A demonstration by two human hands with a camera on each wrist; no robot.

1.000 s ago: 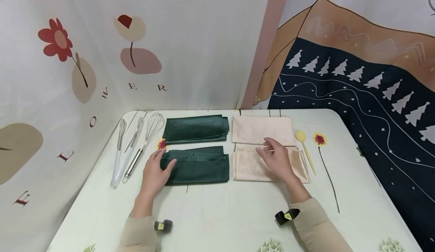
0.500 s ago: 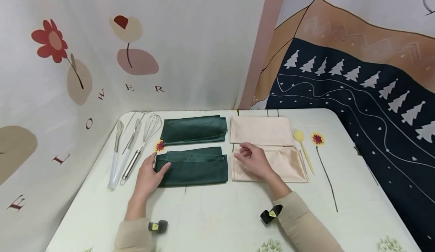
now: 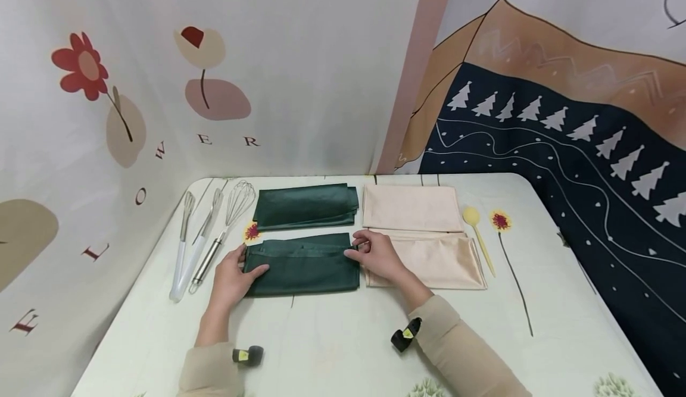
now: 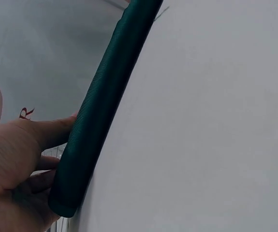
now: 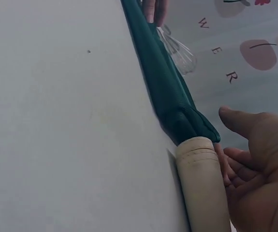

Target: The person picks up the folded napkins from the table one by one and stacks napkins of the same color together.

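In the head view a folded dark green cloth (image 3: pixel 302 269) lies at the front left of the table. My left hand (image 3: pixel 231 281) is at its left end, thumb over the top and fingers along the edge; the left wrist view shows that thumb (image 4: pixel 54 131) reaching onto the fabric. My right hand (image 3: pixel 377 257) is at the cloth's upper right corner, above the folded pale peach cloth (image 3: pixel 436 260). In the right wrist view its thumb (image 5: pixel 238 121) stands apart from the green fabric, and its other fingers are partly hidden behind the peach roll.
Another green cloth (image 3: pixel 305 206) and another pale pink cloth (image 3: pixel 412 208) lie folded behind. To the left are a wire whisk (image 3: pixel 227 224) and two white-handled utensils (image 3: pixel 200 254). A yellow spoon (image 3: pixel 479 233) lies to the right. Printed fabric hangs behind the table.
My right hand has moved left from over the peach cloth to the front green cloth's right corner. My left hand has stayed at that cloth's left end.
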